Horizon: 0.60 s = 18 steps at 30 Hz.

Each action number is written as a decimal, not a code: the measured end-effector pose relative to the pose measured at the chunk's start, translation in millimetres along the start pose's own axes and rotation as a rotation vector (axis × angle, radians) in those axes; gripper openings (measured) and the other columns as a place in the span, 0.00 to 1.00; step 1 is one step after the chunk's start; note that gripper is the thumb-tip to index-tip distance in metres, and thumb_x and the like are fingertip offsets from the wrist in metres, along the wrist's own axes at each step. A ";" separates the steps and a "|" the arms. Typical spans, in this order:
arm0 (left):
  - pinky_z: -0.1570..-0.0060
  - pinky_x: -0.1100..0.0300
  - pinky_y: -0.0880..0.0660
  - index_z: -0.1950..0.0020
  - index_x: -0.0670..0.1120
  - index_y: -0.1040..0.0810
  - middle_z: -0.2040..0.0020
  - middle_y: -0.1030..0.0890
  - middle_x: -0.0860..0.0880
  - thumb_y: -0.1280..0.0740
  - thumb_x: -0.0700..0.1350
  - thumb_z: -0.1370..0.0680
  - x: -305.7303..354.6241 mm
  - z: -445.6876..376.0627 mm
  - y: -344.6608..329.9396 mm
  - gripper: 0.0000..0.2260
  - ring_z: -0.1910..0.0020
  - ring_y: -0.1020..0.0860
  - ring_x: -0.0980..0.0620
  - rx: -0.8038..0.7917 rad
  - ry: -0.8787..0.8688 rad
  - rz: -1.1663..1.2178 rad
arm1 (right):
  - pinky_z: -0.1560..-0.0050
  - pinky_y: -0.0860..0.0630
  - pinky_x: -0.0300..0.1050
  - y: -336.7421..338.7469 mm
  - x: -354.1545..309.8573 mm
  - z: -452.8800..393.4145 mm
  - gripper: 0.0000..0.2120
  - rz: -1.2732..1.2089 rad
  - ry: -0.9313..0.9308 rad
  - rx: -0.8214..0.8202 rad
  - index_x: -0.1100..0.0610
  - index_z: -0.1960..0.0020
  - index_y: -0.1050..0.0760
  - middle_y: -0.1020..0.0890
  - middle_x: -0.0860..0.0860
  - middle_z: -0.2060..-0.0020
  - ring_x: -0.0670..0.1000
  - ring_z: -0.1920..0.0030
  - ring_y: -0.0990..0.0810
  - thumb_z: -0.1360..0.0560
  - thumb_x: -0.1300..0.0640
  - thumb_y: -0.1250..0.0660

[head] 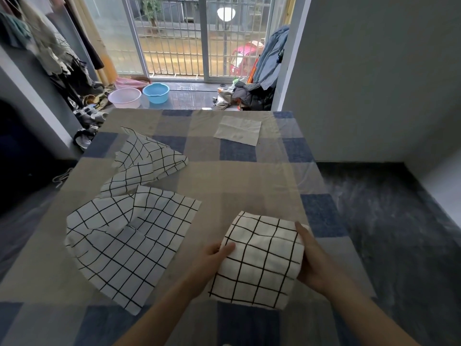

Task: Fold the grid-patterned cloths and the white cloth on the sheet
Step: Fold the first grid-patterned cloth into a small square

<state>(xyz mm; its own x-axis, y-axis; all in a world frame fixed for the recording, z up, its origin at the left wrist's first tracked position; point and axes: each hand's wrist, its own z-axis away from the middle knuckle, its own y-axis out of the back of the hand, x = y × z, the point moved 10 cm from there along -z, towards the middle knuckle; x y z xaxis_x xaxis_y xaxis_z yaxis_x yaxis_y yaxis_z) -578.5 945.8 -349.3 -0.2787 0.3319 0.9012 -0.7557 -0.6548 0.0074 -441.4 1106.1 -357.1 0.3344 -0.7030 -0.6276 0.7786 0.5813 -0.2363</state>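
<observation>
My left hand (212,260) grips the left edge of the folded grid cloth (259,260), thumb on top of the fabric, remaining fingers hidden beneath it. My right hand (311,258) holds the right edge of the same cloth, fingers laid along its side and curled round it. This cloth sits at the near edge of the checked sheet (224,176), right of centre; its long axis runs away from me, leaning slightly rightward. Containers: a pink basin (124,98) and a blue basin (156,92) stand on the floor beyond the sheet's far left corner; contents, if any, cannot be determined. Left of the held cloth, on the sheet, lies a large unfolded grid cloth (124,245), rumpled, one corner pointing toward me. Farther along the sheet's left side lies a crumpled grid cloth (144,163), touching or overlapping the large one. The white cloth (238,130) lies flat near the sheet's far edge.
</observation>
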 end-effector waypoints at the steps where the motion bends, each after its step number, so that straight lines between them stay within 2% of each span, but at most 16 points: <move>1: 0.67 0.70 0.28 0.58 0.38 0.21 0.66 0.22 0.51 0.36 0.47 0.20 -3.7 -0.8 3.9 0.14 0.67 0.23 0.61 0.012 0.017 0.003 | 0.47 0.22 0.55 -0.5 4.5 -0.2 0.22 0.043 -0.023 -0.022 0.53 0.44 0.21 0.15 0.56 0.51 0.59 0.46 0.18 0.25 0.37 0.39; 3: 0.61 0.66 0.25 0.54 0.38 0.21 0.61 0.21 0.48 0.35 0.51 0.20 -15.8 -5.6 16.2 0.16 0.61 0.22 0.57 0.062 0.039 0.013 | 0.43 0.24 0.54 0.9 12.2 -1.9 0.21 0.171 -0.036 -0.062 0.53 0.42 0.22 0.15 0.57 0.49 0.59 0.46 0.19 0.24 0.39 0.38; 5: 0.48 0.55 0.21 0.48 0.41 0.20 0.54 0.18 0.48 0.35 0.53 0.20 -22.2 -7.9 20.9 0.15 0.53 0.19 0.52 0.063 0.066 0.033 | 0.46 0.24 0.53 7.7 11.8 -6.9 0.16 0.241 0.020 -0.034 0.56 0.39 0.24 0.15 0.57 0.50 0.57 0.49 0.18 0.23 0.50 0.34; 6: 0.47 0.55 0.21 0.44 0.44 0.20 0.51 0.16 0.49 0.35 0.51 0.20 -24.5 -9.2 22.0 0.12 0.50 0.18 0.52 0.055 0.060 0.046 | 0.49 0.22 0.51 12.2 8.7 -7.9 0.16 0.251 0.063 0.012 0.57 0.37 0.25 0.15 0.56 0.52 0.56 0.52 0.18 0.24 0.56 0.33; 7: 0.50 0.59 0.21 0.41 0.48 0.22 0.50 0.16 0.49 0.35 0.47 0.20 -22.6 -9.0 24.4 0.09 0.50 0.18 0.55 0.069 0.043 0.050 | 0.52 0.22 0.50 16.1 4.9 -7.9 0.18 0.255 0.101 0.061 0.58 0.36 0.27 0.16 0.56 0.52 0.55 0.53 0.18 0.25 0.60 0.32; 8: 0.55 0.64 0.22 0.38 0.51 0.26 0.50 0.16 0.49 0.34 0.44 0.20 -20.6 -9.6 28.9 0.11 0.51 0.18 0.56 0.097 0.020 0.043 | 0.53 0.22 0.49 19.8 1.3 -8.0 0.21 0.263 0.136 0.105 0.57 0.34 0.30 0.17 0.57 0.51 0.56 0.53 0.18 0.26 0.62 0.32; 9: 0.57 0.67 0.24 0.36 0.52 0.31 0.50 0.17 0.48 0.34 0.41 0.21 -18.0 -9.0 32.4 0.15 0.52 0.19 0.56 0.127 0.007 0.051 | 0.53 0.21 0.49 21.3 -2.2 -7.8 0.24 0.272 0.171 0.133 0.54 0.33 0.33 0.18 0.58 0.50 0.56 0.53 0.19 0.26 0.62 0.31; 11: 0.57 0.68 0.24 0.33 0.55 0.36 0.51 0.18 0.46 0.33 0.39 0.21 -18.0 -11.7 36.0 0.22 0.52 0.21 0.53 0.130 -0.020 0.067 | 0.53 0.21 0.48 18.9 -8.3 -8.3 0.26 0.336 0.244 0.129 0.50 0.32 0.36 0.18 0.59 0.51 0.56 0.53 0.18 0.26 0.61 0.30; 13: 0.53 0.64 0.25 0.33 0.61 0.34 0.53 0.20 0.49 0.31 0.40 0.23 -14.7 -12.4 36.5 0.25 0.51 0.22 0.53 0.103 -0.047 0.010 | 0.53 0.21 0.45 8.9 -14.5 -5.3 0.24 0.506 0.321 0.077 0.48 0.34 0.32 0.19 0.59 0.52 0.54 0.53 0.19 0.27 0.57 0.28; 14: 0.51 0.60 0.24 0.34 0.64 0.32 0.54 0.20 0.48 0.30 0.41 0.23 -12.7 -13.0 36.4 0.25 0.52 0.21 0.51 0.087 -0.059 -0.030 | 0.54 0.22 0.44 3.0 -17.0 -3.3 0.24 0.630 0.363 0.048 0.47 0.36 0.29 0.20 0.60 0.53 0.54 0.53 0.19 0.29 0.55 0.26; 15: 0.49 0.54 0.23 0.35 0.66 0.30 0.55 0.20 0.43 0.29 0.42 0.24 -9.6 -14.0 35.8 0.25 0.53 0.21 0.46 0.064 -0.077 -0.061 | 0.55 0.21 0.41 -1.9 -18.5 -1.5 0.23 0.756 0.399 0.035 0.46 0.39 0.26 0.20 0.59 0.54 0.52 0.55 0.19 0.31 0.53 0.23; 16: 0.47 0.46 0.23 0.36 0.66 0.29 0.55 0.21 0.37 0.28 0.43 0.25 -7.1 -14.7 34.2 0.25 0.53 0.22 0.40 0.034 -0.092 -0.078 | 0.58 0.22 0.38 -5.5 -19.9 0.8 0.22 0.856 0.428 0.038 0.46 0.42 0.24 0.19 0.55 0.56 0.49 0.57 0.19 0.34 0.53 0.22; 18: 0.46 0.39 0.25 0.35 0.63 0.27 0.56 0.22 0.34 0.28 0.44 0.27 -5.6 -16.8 32.6 0.24 0.55 0.23 0.37 -0.016 -0.119 -0.105 | 0.65 0.26 0.31 -10.0 -21.0 3.0 0.19 0.961 0.476 0.045 0.48 0.48 0.21 0.19 0.49 0.62 0.40 0.66 0.21 0.36 0.58 0.21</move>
<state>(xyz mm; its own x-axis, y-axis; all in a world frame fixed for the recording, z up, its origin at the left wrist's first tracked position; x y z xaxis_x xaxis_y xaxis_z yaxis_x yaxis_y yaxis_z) -611.5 934.0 -361.4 -0.1258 0.3146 0.9409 -0.7865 -0.6097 0.0987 -454.5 1113.9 -339.3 0.5836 0.2785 -0.7628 0.3217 0.7832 0.5321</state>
